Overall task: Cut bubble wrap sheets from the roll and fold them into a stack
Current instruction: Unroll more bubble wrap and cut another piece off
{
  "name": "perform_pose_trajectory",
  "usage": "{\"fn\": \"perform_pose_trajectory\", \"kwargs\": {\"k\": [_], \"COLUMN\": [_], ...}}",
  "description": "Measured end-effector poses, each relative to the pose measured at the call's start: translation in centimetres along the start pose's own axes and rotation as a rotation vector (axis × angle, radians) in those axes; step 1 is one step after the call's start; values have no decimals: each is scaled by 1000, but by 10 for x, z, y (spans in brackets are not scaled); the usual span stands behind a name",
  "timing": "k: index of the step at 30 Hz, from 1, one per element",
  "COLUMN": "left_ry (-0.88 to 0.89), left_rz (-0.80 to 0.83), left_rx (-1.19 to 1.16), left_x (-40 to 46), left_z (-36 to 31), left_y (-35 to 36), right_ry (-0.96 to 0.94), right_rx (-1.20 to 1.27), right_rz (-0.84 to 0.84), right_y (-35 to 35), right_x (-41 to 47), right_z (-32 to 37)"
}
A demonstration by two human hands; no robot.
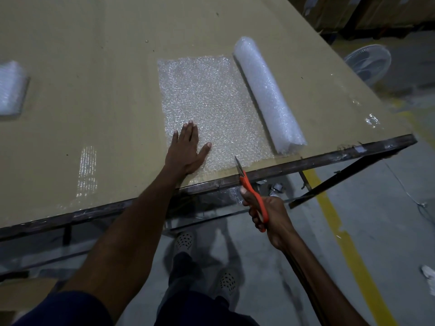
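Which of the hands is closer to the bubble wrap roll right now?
Right. The right hand holds orange scissors just below the bubble wrap roll's near end; the left hand presses the unrolled sheet, farther left.

folded stack [10, 89] cut off at left edge

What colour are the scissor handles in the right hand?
Orange, on the scissors gripped by the right hand; clearest in the head view.

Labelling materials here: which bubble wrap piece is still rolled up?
The bubble wrap roll, right of the flat sheet; the far-left stack is folded flat.
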State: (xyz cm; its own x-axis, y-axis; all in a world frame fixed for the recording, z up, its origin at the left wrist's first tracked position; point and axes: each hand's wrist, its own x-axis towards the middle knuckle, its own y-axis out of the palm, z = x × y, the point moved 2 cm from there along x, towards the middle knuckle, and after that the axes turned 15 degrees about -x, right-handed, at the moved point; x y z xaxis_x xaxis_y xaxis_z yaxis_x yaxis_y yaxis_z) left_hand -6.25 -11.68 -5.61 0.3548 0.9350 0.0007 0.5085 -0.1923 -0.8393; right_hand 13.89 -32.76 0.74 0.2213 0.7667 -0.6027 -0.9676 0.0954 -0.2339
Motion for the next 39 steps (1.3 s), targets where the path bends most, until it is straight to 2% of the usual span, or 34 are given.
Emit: {"fn": "perform_pose_trajectory", "kwargs": {"k": [19, 39], "left_ry": [1, 9], "left_rz": [-5, -14], "left_rx": [-4, -5], "left_x": [0, 0], "left_z": [0, 2], "left_y": [0, 2], "right_ry": [-37, 10], "right_rx": [-19, -45], "right_rz": [-14, -28], "right_y": [8, 11], "right_x": [13, 20], "right_z": [17, 37]}}
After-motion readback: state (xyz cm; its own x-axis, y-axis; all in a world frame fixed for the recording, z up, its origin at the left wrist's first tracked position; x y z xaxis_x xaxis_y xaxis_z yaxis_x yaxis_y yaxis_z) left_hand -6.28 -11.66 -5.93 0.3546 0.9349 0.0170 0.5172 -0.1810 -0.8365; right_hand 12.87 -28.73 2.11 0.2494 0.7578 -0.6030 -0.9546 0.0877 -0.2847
